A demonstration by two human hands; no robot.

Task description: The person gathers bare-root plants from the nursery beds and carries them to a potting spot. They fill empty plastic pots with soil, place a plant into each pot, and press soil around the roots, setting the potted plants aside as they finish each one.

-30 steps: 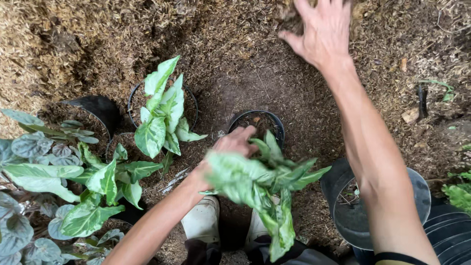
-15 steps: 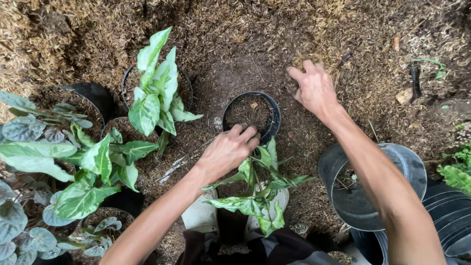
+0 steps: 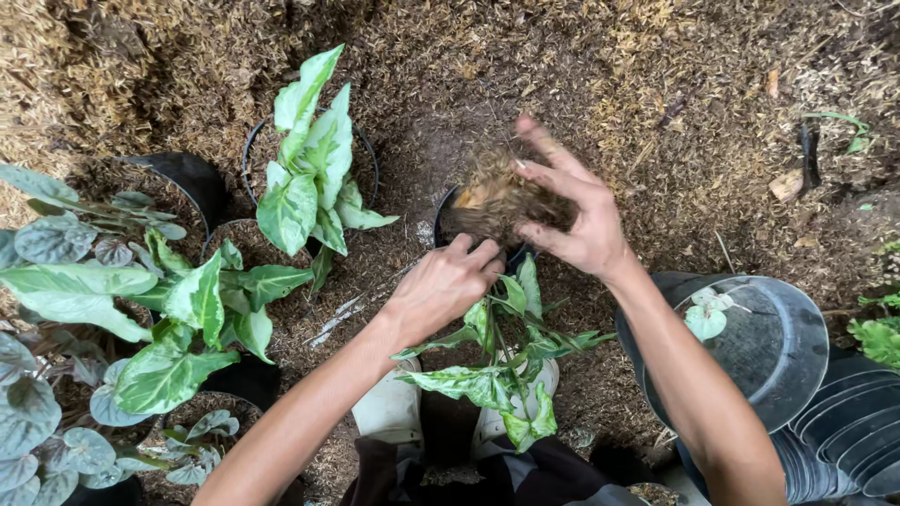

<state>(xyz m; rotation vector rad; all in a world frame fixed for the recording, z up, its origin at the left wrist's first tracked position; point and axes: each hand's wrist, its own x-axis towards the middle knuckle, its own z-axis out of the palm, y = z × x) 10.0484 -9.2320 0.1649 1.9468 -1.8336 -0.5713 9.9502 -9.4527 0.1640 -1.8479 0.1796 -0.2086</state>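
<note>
Two bare hands work over a small black pot [image 3: 448, 208] that sits on the ground [image 3: 656, 84], which is covered with brown shredded mulch. The left hand [image 3: 442, 286] is closed around the stem of a young plant [image 3: 497, 361] with green and white leaves, and it rests at the near edge of the pot. The leaves of this plant hang toward the person, over the pale shoes [image 3: 394, 408] at the bottom of the view. The right hand [image 3: 572, 211] is half open above the pot, with the fingers spread, and a loose clump of brown fibrous mulch [image 3: 497, 192] is between this hand and the pot. The clump is blurred, so I cannot tell if the fingers grip it or only touch it. It hides most of the opening of the pot.

To the left, well apart from the hands, another plant with big green and white leaves [image 3: 309, 159] stands upright in its own black pot. More potted plants with similar leaves [image 3: 187, 309] are near the left edge, and some with round grey-green leaves [image 3: 47, 440] are in the lower left corner. To the right, just beside the right forearm, a stack of empty black pots [image 3: 778, 347] lies tilted, with a small pale leaf inside the top one. A dark thin tool [image 3: 811, 155] lies on the mulch at the far right.
</note>
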